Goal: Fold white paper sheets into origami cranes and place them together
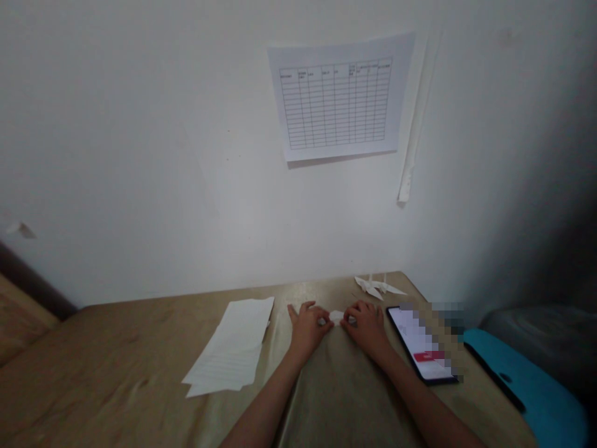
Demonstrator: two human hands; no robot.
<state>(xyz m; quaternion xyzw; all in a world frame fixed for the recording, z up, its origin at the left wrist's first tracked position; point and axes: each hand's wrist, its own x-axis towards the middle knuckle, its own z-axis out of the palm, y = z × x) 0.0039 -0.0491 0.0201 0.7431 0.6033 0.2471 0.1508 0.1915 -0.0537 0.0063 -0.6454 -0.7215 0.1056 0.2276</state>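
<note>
My left hand (pixel 308 325) and my right hand (pixel 366 323) rest on the tan table (pixel 116 367), facing each other. Between their fingertips lies a small white folded piece of paper (pixel 336 317), pinched from both sides. The fingers of both hands are curled in on it. A stack of white paper sheets (pixel 236 345) lies to the left of my left hand. Folded white paper figures (pixel 375 286) sit near the table's far edge, behind my right hand.
A phone (pixel 422 350) with a lit screen lies right of my right hand. A blue object (pixel 532 386) sits at the table's right edge. A printed table sheet (pixel 338 99) hangs on the white wall, beside a white strip (pixel 413 143).
</note>
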